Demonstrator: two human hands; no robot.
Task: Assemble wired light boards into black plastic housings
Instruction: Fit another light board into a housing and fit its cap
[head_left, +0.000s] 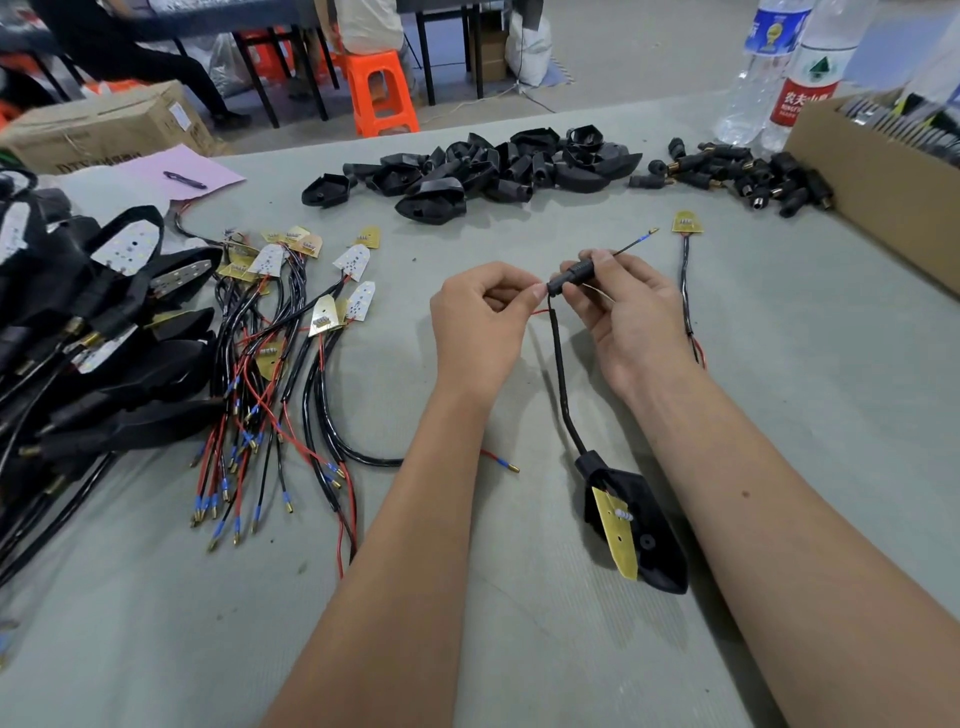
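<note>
My right hand (631, 317) grips a small black rubber stem (574, 274) with a black wire tip poking out toward the upper right. My left hand (480, 322) pinches the red wire (540, 312) just below the stem's mouth. A black sleeved cable (561, 369) runs from the stem down to a black plastic housing (652, 540) lying on the table. A yellow light board (615, 530) sits tilted in that housing.
Loose wired boards (291, 332) lie at the left, with finished housings (93, 332) beyond them. Empty black housings (467, 166) and rubber stems (737, 174) are heaped at the back. A cardboard box (883, 192) and water bottles (779, 73) stand at the right. One wired board (687, 223) lies apart.
</note>
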